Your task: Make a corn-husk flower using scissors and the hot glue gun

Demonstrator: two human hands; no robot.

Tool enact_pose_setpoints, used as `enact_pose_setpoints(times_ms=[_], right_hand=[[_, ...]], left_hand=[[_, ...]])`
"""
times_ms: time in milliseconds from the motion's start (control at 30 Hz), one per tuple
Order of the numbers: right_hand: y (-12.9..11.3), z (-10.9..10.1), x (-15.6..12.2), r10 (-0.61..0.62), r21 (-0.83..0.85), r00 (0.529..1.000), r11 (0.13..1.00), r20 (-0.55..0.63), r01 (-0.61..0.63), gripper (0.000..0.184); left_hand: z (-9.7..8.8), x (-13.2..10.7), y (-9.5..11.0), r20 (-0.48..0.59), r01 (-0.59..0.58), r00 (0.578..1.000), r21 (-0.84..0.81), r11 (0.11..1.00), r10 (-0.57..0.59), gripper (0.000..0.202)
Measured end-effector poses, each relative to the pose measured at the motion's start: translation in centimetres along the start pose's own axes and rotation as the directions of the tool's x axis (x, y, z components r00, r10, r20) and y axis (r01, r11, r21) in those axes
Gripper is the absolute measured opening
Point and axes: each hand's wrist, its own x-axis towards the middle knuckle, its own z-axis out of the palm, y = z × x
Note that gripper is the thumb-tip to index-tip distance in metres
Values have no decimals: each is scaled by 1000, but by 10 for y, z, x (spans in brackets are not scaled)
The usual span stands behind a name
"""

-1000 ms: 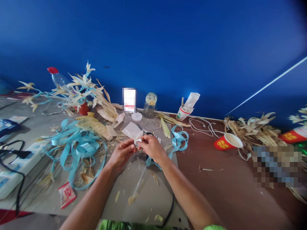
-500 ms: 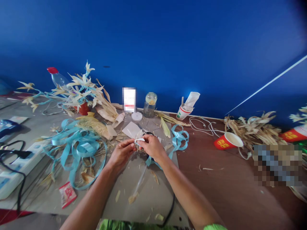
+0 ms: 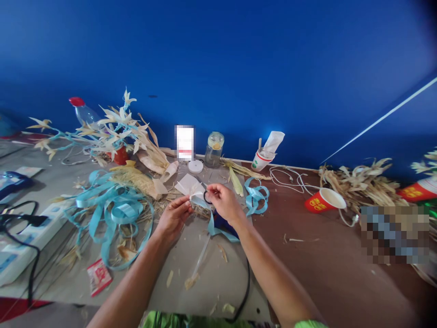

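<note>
My left hand (image 3: 174, 217) and my right hand (image 3: 224, 201) meet over the grey mat (image 3: 201, 278) at the table's middle. Both are closed in a pinch on a light blue ribbon (image 3: 199, 200), stretched between them beside a small pale husk flower. The ribbon's tail (image 3: 218, 232) hangs down under my right wrist. Black scissors (image 3: 206, 197) lie just behind my right fingers, partly hidden. A white paper sheet (image 3: 187, 184) sits right behind the hands.
A heap of blue ribbon (image 3: 112, 210) and husks lies left. A husk-flower bouquet (image 3: 112, 130), a bottle (image 3: 83, 112), a jar (image 3: 213, 149), a paper cup with tissue (image 3: 262, 157) line the blue wall. A red cup (image 3: 322, 201), white cable (image 3: 290, 180), dry husks (image 3: 362, 184) at right. Power strip (image 3: 20, 243) at left.
My right hand has lifted and moved slightly right and away, drawing the blue ribbon out from my left hand's pinch. The view shifted a little.
</note>
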Motion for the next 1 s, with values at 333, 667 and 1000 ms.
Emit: enact_pose_setpoints(times_ms=[333, 667, 1000], right_hand=[[20, -52, -32, 109, -592, 986, 806, 130, -11, 11], [12, -50, -59, 206, -760, 954, 649, 217, 32, 41], [25, -43, -58, 170, -793, 963, 606, 207, 63, 31]], left_hand=[[1, 0, 0, -33, 22, 999, 57, 998, -21, 23], [0, 1, -1, 10, 21, 1000, 36, 999, -22, 25], [-1, -5, 4, 150, -7, 989, -32, 999, 11, 19]])
